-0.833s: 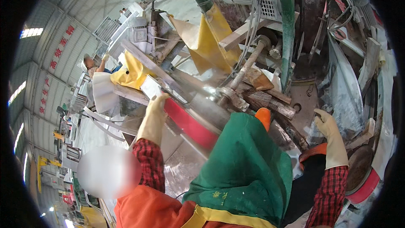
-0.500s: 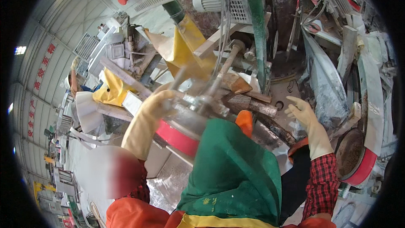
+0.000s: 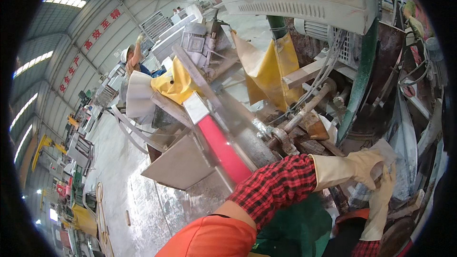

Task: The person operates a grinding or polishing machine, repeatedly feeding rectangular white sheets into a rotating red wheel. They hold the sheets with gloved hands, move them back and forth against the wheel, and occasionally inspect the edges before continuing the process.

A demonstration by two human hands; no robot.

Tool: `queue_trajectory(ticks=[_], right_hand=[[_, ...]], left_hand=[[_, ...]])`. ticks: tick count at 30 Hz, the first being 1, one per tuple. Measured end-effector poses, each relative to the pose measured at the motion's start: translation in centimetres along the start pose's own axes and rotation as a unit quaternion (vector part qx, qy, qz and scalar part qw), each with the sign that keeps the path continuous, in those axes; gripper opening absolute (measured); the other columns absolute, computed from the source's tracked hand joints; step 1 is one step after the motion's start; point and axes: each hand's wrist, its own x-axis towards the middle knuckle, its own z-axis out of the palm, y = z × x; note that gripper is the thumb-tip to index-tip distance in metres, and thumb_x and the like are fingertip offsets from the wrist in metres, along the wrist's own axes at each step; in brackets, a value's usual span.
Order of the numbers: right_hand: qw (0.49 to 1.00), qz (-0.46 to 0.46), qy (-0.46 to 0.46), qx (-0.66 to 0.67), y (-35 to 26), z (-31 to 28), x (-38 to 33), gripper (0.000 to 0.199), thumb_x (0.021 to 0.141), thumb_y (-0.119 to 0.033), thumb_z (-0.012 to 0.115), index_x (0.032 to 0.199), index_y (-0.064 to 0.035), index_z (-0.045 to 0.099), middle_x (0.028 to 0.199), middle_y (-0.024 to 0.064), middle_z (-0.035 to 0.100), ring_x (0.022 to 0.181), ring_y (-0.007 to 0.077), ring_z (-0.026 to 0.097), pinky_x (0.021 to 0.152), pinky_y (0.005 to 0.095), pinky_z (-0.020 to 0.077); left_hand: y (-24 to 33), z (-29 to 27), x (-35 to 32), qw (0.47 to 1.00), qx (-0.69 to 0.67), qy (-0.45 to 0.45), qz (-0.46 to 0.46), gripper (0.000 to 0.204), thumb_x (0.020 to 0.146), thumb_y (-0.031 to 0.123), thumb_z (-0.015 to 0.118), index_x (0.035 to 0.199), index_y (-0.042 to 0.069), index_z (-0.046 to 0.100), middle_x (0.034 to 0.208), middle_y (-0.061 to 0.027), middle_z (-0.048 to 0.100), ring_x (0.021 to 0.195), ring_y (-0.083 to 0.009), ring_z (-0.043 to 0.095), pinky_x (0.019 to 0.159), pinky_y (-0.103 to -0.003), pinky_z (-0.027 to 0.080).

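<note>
Supporting the thin, flat, pale-grey piece [image 3: 385, 149] from both sides should keep it steady: the cream-gloved left hand [image 3: 364, 165] has its grip around the near edge; the cream-gloved right hand [image 3: 381, 199] sits just below, its grip unclear.

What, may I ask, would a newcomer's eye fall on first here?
Probably the bright red band near the picture's middle. Next, the checked left sleeve lying across toward the right, where the gloved left hand and right hand are close together. The pale control panel sits above.
</note>
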Motion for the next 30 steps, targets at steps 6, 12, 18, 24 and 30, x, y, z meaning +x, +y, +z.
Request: queue_trajectory(ticks=[6, 12, 18, 24, 30], right_hand=[[0.985, -0.106, -0.021, -0.136, -0.2, -1.1, -0.3, 0.059, 0.107, -0.017, 0.054, 0.158, 0.0034, 0.033, 0.147, 0.0176, 0.051, 0.13, 0.0246, 0.054, 0.109, 0.0352, 0.0426], [0.997, -0.039, 0.017, -0.062, -3.1, 2.9, -1.1, 0.065, 0.106, -0.02, 0.056, 0.161, 0.0008, 0.028, 0.147, 0.0175, 0.051, 0.128, 0.0241, 0.054, 0.11, 0.0361, 0.0417], [0.992, -0.072, 0.082, -0.066, -3.5, 2.1, 1.3, 0.057, 0.106, -0.029, 0.056, 0.154, -0.0007, 0.043, 0.143, 0.0127, 0.055, 0.122, 0.0222, 0.058, 0.104, 0.0365, 0.0454], [0.987, -0.022, 0.142, -0.071, -1.1, -6.9, 3.8, 0.038, 0.107, -0.033, 0.056, 0.132, -0.0052, 0.065, 0.124, 0.0085, 0.067, 0.112, 0.0197, 0.063, 0.098, 0.0337, 0.0492], [0.969, -0.151, 0.121, -0.152, -1.8, 0.4, 2.4, 0.052, 0.101, -0.03, 0.068, 0.144, -0.0019, 0.057, 0.129, 0.0117, 0.067, 0.115, 0.0191, 0.063, 0.098, 0.0355, 0.0515]], left_hand=[[-5.0, 1.4, 3.2, 0.967, -0.205, 0.116, -0.1, 0.073, 0.085, 0.056, 0.072, 0.135, 0.005, 0.059, 0.13, -0.0213, 0.063, 0.115, -0.0312, 0.065, 0.097, -0.04, 0.051], [-6.2, 1.5, 3.1, 0.967, -0.194, 0.06, -0.152, 0.051, 0.1, 0.053, 0.054, 0.111, 0.005, 0.07, 0.099, -0.0121, 0.075, 0.085, -0.0283, 0.072, 0.08, -0.042, 0.054], [-6.6, 2.3, 2.8, 0.918, -0.35, -0.006, -0.186, 0.049, 0.103, 0.05, 0.055, 0.104, 0.003, 0.068, 0.092, -0.0127, 0.072, 0.073, -0.0268, 0.065, 0.073, -0.043, 0.052], [-1.7, 0.1, 0.4, 0.944, -0.287, -0.008, -0.164, 0.05, 0.103, 0.042, 0.062, 0.132, 0.001, 0.065, 0.113, -0.0105, 0.069, 0.09, -0.0202, 0.064, 0.074, -0.035, 0.052], [-3.9, 0.8, 0.4, 0.834, -0.526, 0.03, -0.163, 0.05, 0.105, 0.034, 0.06, 0.138, -0.005, 0.058, 0.129, -0.014, 0.068, 0.115, -0.0239, 0.067, 0.098, -0.034, 0.055]])
